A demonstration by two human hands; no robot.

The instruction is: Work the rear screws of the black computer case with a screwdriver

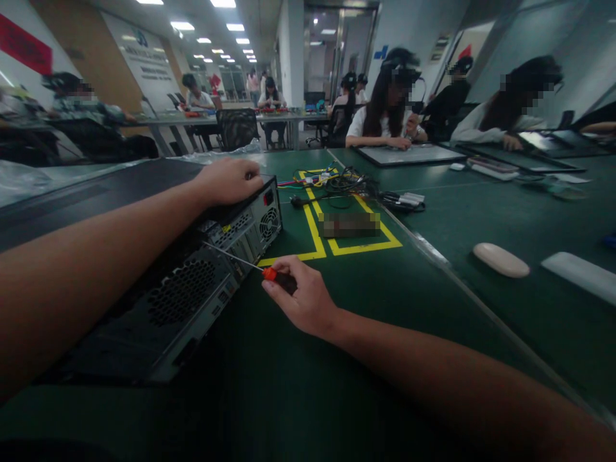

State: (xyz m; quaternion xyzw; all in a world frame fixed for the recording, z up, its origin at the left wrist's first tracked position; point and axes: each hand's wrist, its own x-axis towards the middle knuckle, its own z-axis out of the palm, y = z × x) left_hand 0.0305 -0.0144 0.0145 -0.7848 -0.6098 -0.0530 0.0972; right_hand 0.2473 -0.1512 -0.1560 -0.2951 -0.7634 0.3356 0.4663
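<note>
A black computer case (110, 192) lies on its side at the left, its metal rear panel with vents turned toward me. My left hand (231, 181) presses on the case's top near the far rear corner, its fingers bent against the edge. Lower down, my right hand (304, 296) is closed around the red and black handle of a screwdriver (270, 274). The thin shaft points left to the rear panel, its tip by the panel's upper edge. Whether the tip sits in a screw is too small to tell.
Beyond the case, cables (351, 183) lie bundled on the green table (433, 308) by yellow tape marks (315, 234) and a blurred-out block (349, 225). At right are a beige mouse-shaped object (500, 259) and a white bar (580, 276). Several people work across the table.
</note>
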